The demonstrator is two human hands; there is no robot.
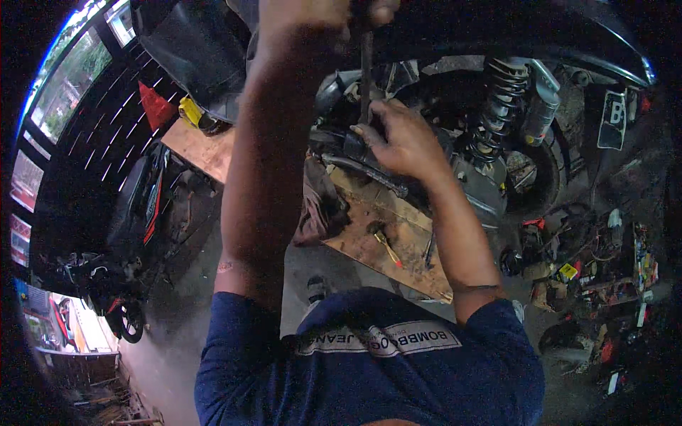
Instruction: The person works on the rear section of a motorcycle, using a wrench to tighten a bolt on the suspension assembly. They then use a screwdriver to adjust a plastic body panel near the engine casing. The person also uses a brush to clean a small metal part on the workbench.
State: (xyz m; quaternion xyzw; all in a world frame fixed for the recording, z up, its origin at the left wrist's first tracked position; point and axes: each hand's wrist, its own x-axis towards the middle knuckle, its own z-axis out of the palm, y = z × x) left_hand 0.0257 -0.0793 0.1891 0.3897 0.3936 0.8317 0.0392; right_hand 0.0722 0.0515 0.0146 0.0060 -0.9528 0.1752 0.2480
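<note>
My left hand (305,18) is raised at the top edge, partly cut off and dark. Its fingers are closed around the upper end of a long, dark metal rod (366,67), whose top is hidden there. Lower down, my right hand (410,142) closes its thumb and fingers about the rod's lower part. That end meets the engine area of a motorcycle, where the exact contact is hidden. A coil-spring shock absorber (506,96) stands to the right of my right hand. Below it lies a grey engine cover (483,188).
The motorcycle is over a wooden board (362,227) bearing a yellow-handled tool (387,248) and a dark rag (320,202). Cluttered parts (568,273) lie at right. Another motorcycle (142,195) stands at left. A dark seat or body panel (192,50) is at upper left.
</note>
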